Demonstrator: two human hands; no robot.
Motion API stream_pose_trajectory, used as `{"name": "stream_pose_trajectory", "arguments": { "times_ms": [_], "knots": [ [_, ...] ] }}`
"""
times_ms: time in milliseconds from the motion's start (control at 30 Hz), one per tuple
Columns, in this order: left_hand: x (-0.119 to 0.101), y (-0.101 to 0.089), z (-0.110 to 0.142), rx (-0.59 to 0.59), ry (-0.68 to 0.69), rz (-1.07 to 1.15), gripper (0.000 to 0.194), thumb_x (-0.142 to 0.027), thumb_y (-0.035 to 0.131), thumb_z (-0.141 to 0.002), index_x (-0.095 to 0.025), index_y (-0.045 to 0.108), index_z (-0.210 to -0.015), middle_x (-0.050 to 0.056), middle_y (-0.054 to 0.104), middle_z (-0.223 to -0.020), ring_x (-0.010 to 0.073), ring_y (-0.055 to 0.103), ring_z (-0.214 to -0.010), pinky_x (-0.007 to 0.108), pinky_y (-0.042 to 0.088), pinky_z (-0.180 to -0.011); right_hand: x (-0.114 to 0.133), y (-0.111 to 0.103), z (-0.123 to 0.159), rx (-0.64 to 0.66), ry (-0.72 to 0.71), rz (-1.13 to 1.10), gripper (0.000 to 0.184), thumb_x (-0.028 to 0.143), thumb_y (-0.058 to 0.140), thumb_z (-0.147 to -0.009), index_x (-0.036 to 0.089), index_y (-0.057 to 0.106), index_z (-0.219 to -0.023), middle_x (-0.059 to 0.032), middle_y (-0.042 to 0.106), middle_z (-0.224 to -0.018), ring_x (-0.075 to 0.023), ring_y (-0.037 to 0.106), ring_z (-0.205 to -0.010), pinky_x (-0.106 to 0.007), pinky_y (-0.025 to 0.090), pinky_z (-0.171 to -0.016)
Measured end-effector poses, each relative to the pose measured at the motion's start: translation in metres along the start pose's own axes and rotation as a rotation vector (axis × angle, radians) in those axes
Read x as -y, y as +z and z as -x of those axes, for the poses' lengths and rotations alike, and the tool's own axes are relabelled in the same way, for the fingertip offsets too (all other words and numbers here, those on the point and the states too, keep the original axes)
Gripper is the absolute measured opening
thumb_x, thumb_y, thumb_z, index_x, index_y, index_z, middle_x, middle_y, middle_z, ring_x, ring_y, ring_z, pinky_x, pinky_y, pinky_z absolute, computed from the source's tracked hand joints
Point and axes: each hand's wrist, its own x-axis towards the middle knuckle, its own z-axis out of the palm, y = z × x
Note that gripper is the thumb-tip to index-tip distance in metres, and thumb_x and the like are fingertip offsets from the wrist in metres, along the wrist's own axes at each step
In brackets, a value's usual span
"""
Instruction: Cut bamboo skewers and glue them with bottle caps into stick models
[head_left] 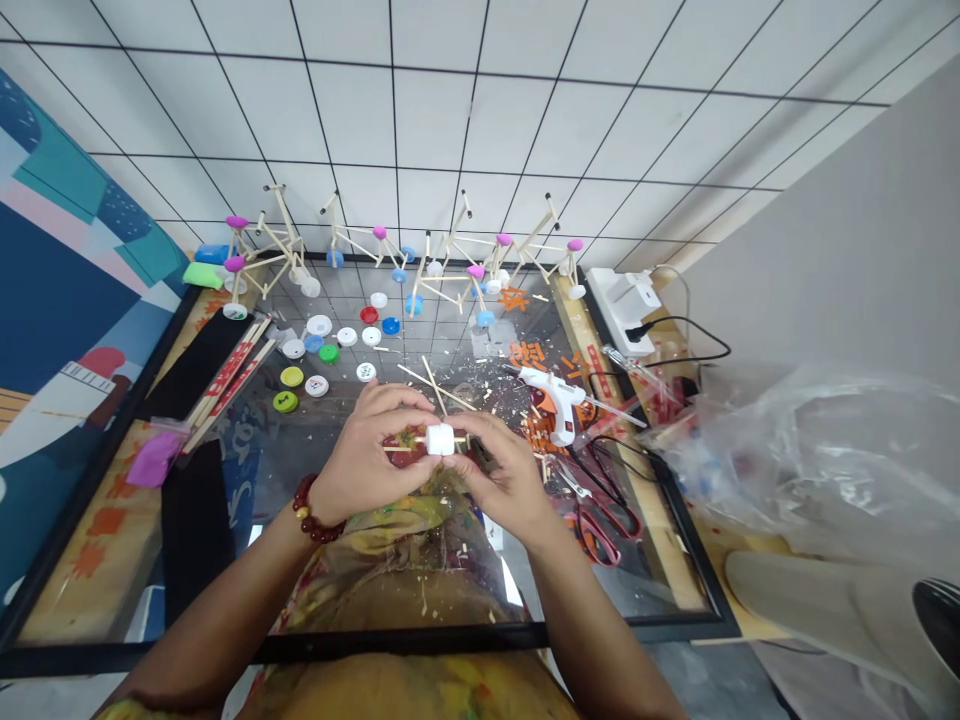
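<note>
Between my two hands is a pair of white bottle caps (439,440), set on or beside thin wooden sticks that poke out to both sides. My left hand (379,445), with a beaded bracelet at its wrist, pinches the caps from the left. From the other side my right hand (502,475) grips them, its thumb and forefinger closed around the edge. How the caps and sticks are joined is partly hidden by fingers. Just beyond my hands, loose thin sticks (433,385) cross on the glass tabletop (300,510).
Small stick-built bicycle models (450,285) with cap wheels stand along the wall. Loose coloured caps (328,354) lie at left centre, near wrapped chopsticks (225,380). A white glue gun (555,400), red-handled scissors (600,525), a power strip (622,310) and a plastic bag (795,460) are at right.
</note>
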Motion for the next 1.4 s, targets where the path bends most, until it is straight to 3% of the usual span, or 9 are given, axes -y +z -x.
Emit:
{"name": "stream_pose_trajectory", "arguments": {
  "times_ms": [333, 800, 967, 1133, 1233, 1400],
  "knots": [
    [0.0017, -0.0014, -0.0019, -0.009, 0.017, 0.060, 0.019, -0.018, 0.074, -0.070, -0.022, 0.073, -0.088, 0.005, 0.074, -0.090, 0.0236, 0.065, -0.099, 0.047, 0.042, -0.100, -0.0016, 0.0014, 0.0007, -0.016, 0.065, -0.105, 0.028, 0.022, 0.069, -0.086, 0.027, 0.065, -0.113, -0.0029, 0.070, -0.106, -0.0193, 0.064, -0.098, -0.035, 0.049, -0.088],
    [-0.0005, -0.0026, -0.0027, 0.024, -0.071, 0.182, 0.017, -0.019, 0.074, -0.067, -0.020, 0.073, -0.084, 0.007, 0.075, -0.088, 0.0247, 0.066, -0.097, 0.047, 0.042, -0.100, -0.0023, 0.0053, -0.0010, -0.065, 0.085, -0.223, 0.026, 0.024, 0.075, -0.081, 0.029, 0.073, -0.106, -0.0021, 0.072, -0.098, -0.0163, 0.067, -0.089, -0.030, 0.053, -0.081],
    [-0.0023, -0.0041, -0.0022, 0.031, -0.127, 0.192, 0.022, -0.015, 0.071, -0.065, -0.021, 0.070, -0.086, 0.006, 0.074, -0.092, 0.0247, 0.065, -0.103, 0.046, 0.039, -0.105, -0.0027, 0.0065, 0.0011, -0.111, 0.143, -0.259, 0.048, 0.028, 0.081, -0.074, 0.029, 0.066, -0.120, -0.0027, 0.072, -0.100, -0.0165, 0.067, -0.089, -0.031, 0.053, -0.083],
    [-0.0005, -0.0039, 0.0009, 0.024, -0.145, 0.133, 0.028, -0.015, 0.074, -0.065, -0.022, 0.071, -0.092, 0.005, 0.074, -0.096, 0.0239, 0.065, -0.106, 0.049, 0.029, -0.114, 0.0003, 0.0051, 0.0004, -0.129, 0.105, -0.175, 0.011, 0.021, 0.066, -0.087, 0.025, 0.073, -0.095, -0.0021, 0.073, -0.087, -0.0144, 0.066, -0.078, -0.028, 0.053, -0.072],
    [0.0019, -0.0016, 0.0020, 0.004, -0.101, 0.136, 0.035, -0.020, 0.079, -0.064, -0.024, 0.073, -0.097, 0.005, 0.075, -0.099, 0.0246, 0.066, -0.104, 0.050, 0.031, -0.113, 0.0019, 0.0056, -0.0006, -0.158, 0.080, -0.163, 0.010, 0.019, 0.064, -0.088, 0.023, 0.073, -0.089, -0.0015, 0.073, -0.081, -0.0139, 0.065, -0.073, -0.027, 0.052, -0.067],
    [0.0036, -0.0009, 0.0015, 0.000, -0.045, 0.119, 0.025, -0.018, 0.077, -0.065, -0.025, 0.075, -0.089, 0.004, 0.076, -0.088, 0.0242, 0.067, -0.099, 0.051, 0.034, -0.110, 0.0015, 0.0075, 0.0004, -0.156, 0.065, -0.137, 0.008, 0.020, 0.066, -0.086, 0.023, 0.073, -0.086, -0.0021, 0.073, -0.078, -0.0156, 0.066, -0.073, -0.030, 0.053, -0.068]
  ]
}}
